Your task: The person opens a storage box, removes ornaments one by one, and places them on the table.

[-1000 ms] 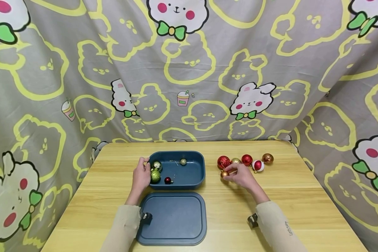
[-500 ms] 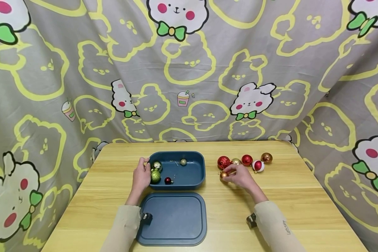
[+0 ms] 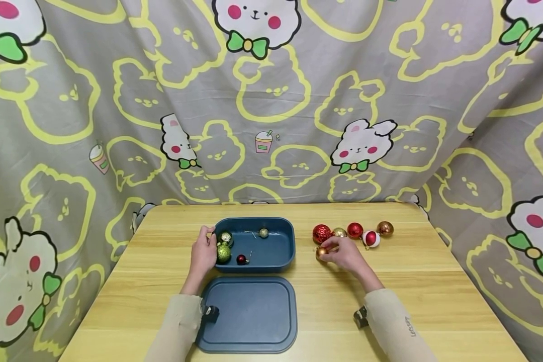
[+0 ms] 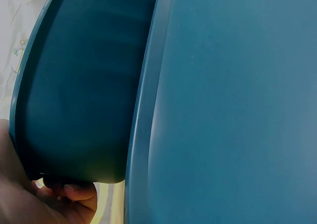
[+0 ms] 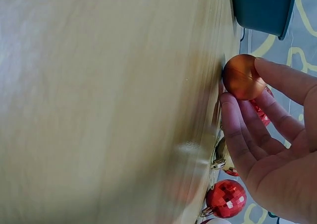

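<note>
My left hand grips the left end of a dark blue plastic box; in the left wrist view its fingers curl at the box's outer wall. Inside lie a green bauble, a silvery one, a small dark red one and a small pale gold one. To the right of the box, my right hand pinches a matte copper-orange bauble between thumb and fingertips, low over the table. Whether the bauble touches the wood, I cannot tell.
Behind the right hand sit a red glitter bauble, a gold one, a faceted red one, a red-and-white one and a brown one. A flat blue lid lies before the box. A patterned curtain hangs behind the table.
The right hand has shifted very slightly left and toward me with the copper-orange bauble. At far right, the brown bauble has rocked a little. The left hand and the box look unmoved.
</note>
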`<act>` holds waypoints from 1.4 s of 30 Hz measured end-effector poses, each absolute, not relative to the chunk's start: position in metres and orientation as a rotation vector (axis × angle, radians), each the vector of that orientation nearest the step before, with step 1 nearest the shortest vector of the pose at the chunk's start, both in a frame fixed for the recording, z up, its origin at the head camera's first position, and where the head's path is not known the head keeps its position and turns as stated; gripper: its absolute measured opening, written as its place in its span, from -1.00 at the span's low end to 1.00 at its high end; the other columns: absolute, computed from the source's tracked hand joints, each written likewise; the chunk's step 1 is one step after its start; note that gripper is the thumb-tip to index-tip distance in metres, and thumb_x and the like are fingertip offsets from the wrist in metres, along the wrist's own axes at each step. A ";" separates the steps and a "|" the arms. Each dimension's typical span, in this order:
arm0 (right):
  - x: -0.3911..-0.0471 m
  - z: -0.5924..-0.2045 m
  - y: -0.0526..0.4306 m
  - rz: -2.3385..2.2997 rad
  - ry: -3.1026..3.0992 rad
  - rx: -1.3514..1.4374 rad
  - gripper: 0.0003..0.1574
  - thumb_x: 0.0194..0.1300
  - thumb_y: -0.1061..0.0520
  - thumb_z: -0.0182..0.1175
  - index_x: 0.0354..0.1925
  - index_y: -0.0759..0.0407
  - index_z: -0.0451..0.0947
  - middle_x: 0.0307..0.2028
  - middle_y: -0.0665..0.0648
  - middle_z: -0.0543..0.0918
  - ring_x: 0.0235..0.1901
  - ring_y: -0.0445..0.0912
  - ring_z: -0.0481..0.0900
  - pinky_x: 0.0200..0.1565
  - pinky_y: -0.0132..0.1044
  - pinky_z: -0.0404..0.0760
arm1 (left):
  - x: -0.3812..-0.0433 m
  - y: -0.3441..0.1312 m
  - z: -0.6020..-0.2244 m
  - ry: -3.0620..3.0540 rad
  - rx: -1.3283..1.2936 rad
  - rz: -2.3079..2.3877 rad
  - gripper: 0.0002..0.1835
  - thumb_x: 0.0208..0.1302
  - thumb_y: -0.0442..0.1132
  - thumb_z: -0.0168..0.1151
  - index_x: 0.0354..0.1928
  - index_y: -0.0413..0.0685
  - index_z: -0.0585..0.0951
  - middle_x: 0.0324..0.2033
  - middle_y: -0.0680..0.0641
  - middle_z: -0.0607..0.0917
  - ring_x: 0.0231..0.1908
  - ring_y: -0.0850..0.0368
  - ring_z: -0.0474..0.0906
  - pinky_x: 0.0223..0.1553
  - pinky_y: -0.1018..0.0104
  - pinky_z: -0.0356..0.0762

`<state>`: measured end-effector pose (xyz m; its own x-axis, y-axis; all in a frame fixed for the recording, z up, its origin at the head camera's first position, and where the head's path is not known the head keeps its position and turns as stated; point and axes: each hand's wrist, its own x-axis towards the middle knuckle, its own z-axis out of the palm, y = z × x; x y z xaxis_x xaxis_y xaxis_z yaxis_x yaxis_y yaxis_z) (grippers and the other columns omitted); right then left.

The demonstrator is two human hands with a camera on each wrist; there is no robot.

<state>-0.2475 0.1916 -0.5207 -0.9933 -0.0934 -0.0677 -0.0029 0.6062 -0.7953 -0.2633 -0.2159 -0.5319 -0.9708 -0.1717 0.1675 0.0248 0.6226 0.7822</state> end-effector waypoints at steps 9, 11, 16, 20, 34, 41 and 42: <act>-0.248 -0.522 0.193 -1.340 2.721 -0.075 -0.62 0.12 0.27 0.53 -0.06 0.27 0.70 -0.12 0.23 0.72 -0.25 -0.03 0.69 -0.22 -0.24 0.64 | -0.264 -0.216 -0.534 -2.624 0.111 -1.267 -0.72 0.66 -0.24 -0.10 0.25 -0.11 0.45 -0.59 -0.04 0.40 -0.62 0.09 0.27 -0.51 0.26 0.26; -0.248 -0.522 0.194 -1.332 2.723 -0.078 -0.61 0.12 0.26 0.53 -0.05 0.26 0.70 -0.11 0.23 0.73 -0.25 -0.03 0.69 -0.22 -0.24 0.64 | -0.264 -0.216 -0.533 -2.624 0.112 -1.266 -0.72 0.66 -0.24 -0.10 0.25 -0.11 0.45 -0.59 -0.04 0.40 -0.62 0.09 0.27 -0.51 0.26 0.26; -0.248 -0.522 0.194 -1.343 2.711 -0.062 -0.61 0.13 0.26 0.52 -0.05 0.25 0.70 -0.09 0.23 0.73 -0.25 -0.03 0.70 -0.25 -0.25 0.64 | -0.264 -0.216 -0.532 -2.622 0.117 -1.268 -0.72 0.66 -0.25 -0.09 0.26 -0.11 0.46 -0.59 -0.04 0.40 -0.62 0.09 0.28 -0.51 0.25 0.27; -0.248 -0.521 0.194 -1.345 2.711 -0.058 -0.60 0.13 0.26 0.52 -0.04 0.25 0.70 -0.07 0.25 0.73 -0.24 0.00 0.72 -0.23 -0.21 0.66 | -0.265 -0.216 -0.532 -2.620 0.116 -1.266 -0.72 0.66 -0.24 -0.09 0.26 -0.11 0.46 -0.59 -0.03 0.40 -0.61 0.09 0.28 -0.50 0.25 0.27; -0.245 -0.511 0.197 -1.321 2.769 -0.101 -0.58 0.16 0.22 0.52 0.00 0.26 0.71 -0.04 0.27 0.75 -0.23 0.01 0.74 -0.21 -0.19 0.69 | -0.265 -0.217 -0.532 -2.626 0.123 -1.270 -0.70 0.65 -0.23 -0.07 0.28 -0.11 0.46 -0.59 -0.03 0.38 -0.61 0.08 0.28 -0.49 0.23 0.27; -0.243 -0.499 0.193 -1.324 2.823 -0.122 -0.59 0.17 0.19 0.52 0.00 0.24 0.72 -0.03 0.24 0.75 -0.24 -0.04 0.74 -0.25 -0.25 0.67 | -0.266 -0.217 -0.533 -2.629 0.123 -1.259 -0.70 0.65 -0.24 -0.06 0.28 -0.11 0.47 -0.58 -0.04 0.40 -0.60 0.08 0.28 -0.48 0.22 0.27; -0.243 -0.497 0.191 -1.328 2.823 -0.126 -0.59 0.17 0.19 0.52 0.00 0.25 0.72 -0.02 0.24 0.75 -0.24 -0.05 0.74 -0.25 -0.25 0.67 | -0.266 -0.217 -0.533 -2.627 0.121 -1.258 -0.70 0.65 -0.24 -0.06 0.27 -0.12 0.47 -0.58 -0.04 0.40 -0.60 0.07 0.28 -0.48 0.22 0.27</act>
<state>-0.2428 0.1910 -0.4973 -0.9965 -0.0814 0.0167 -0.0648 0.6348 -0.7700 -0.2661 -0.2170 -0.5334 -0.9711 -0.1707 0.1666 0.0228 0.6289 0.7772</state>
